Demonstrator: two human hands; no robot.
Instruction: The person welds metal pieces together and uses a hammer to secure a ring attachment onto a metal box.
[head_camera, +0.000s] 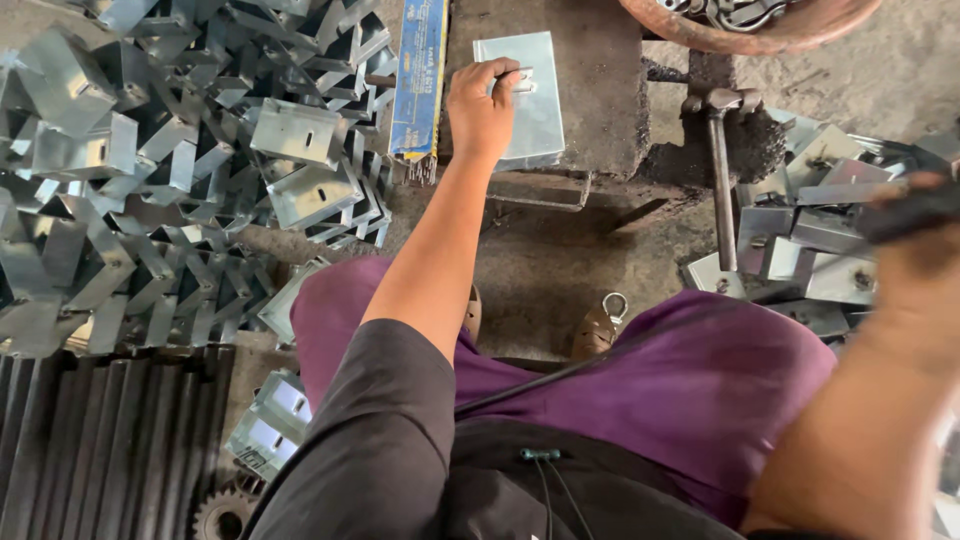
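Head view: left hand (482, 103) grips a metal plate (525, 100) — right hand (915, 250) blurred, grip unclear.

Under the fingers (500, 75) lies a pale silver-grey metal plate (530, 110). Left of them a blue box (418, 80) has yellow edging. Below, the trousers (700, 390) are purple, the sleeve (370, 440) dark grey.

Dusty concrete floor (560, 270); daylight; ribbed dark panel (100, 440) lower left.

Shiny galvanized metal bracket (520, 95) on a rough, matt stone block (600, 70).
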